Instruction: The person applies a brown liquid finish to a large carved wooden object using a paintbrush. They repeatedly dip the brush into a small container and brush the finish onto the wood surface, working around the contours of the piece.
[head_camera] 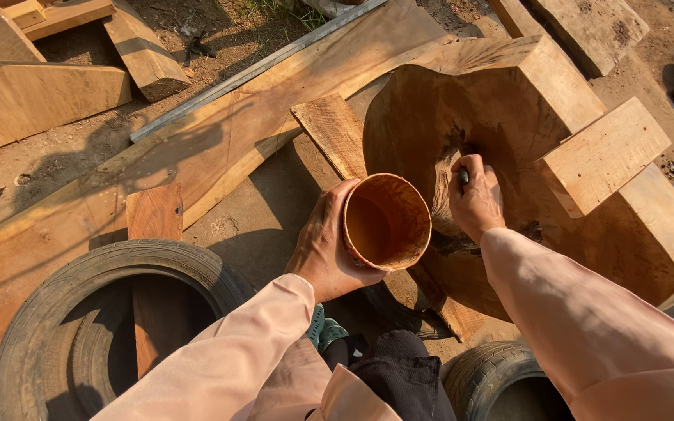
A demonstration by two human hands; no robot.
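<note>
A hollow wooden cup [386, 222], round and thin-walled with its open mouth tilted up toward the camera, sits in the left hand [325, 245]; the fingers wrap the cup's outer wall from the left and the thumb lies over the near rim, so this grip is closed on the cup. It is held in the air just in front of a big rounded block of wood [431, 132], near the middle of the view.

The right hand [476, 199] rests against the face of that block, just right of the cup, its grip closed tight around a small dark tool [463, 177] of which only the end shows above the fist; what kind of tool it is cannot be told. Both arms wear pale pink sleeves [579, 312].

A squared wooden beam [604, 152] lies across the upper right of the block. A short plank [333, 132] leans beside the block on the left, and a long broad plank [196, 156] runs diagonally behind it, with a thin grey metal strip [251, 72] along its upper edge. Two old tyres lie on the ground close to the person: one [56, 320] at lower left with a board standing inside it, another [481, 374] at the bottom right
</note>
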